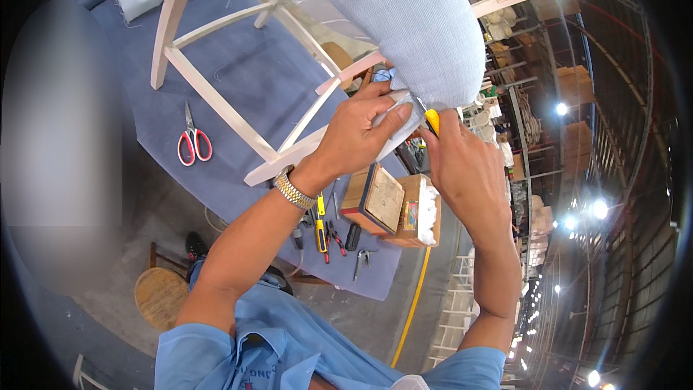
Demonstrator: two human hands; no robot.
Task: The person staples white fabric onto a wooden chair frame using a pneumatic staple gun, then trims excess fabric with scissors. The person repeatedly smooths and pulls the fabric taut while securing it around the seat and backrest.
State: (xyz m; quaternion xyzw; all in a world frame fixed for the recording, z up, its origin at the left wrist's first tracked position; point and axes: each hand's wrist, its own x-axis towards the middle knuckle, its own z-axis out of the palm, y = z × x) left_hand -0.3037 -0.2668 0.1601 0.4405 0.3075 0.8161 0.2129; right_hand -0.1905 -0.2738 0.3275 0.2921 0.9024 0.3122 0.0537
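A white wooden chair [224, 112] with a light blue upholstered seat [426, 22] lies tipped over on a table. At the seat's lower edge, my left hand [361, 126] pinches a loose flap of light blue fabric [404, 130] between thumb and fingers. My right hand [465, 166] is closed around a tool with a yellow-and-black handle [432, 120]. Its thin metal tip points at the fabric beside my left thumb; its exact kind is partly hidden by my fingers.
Red-handled scissors [193, 146] lie on the blue-covered table [166, 119]. Nearer me are a yellow cutter [320, 225], red-handled pliers [335, 237], a wooden box [374, 198] and a carton with white stuffing [429, 209]. A round stool [160, 296] stands below; loaded shelves [520, 101] are at right.
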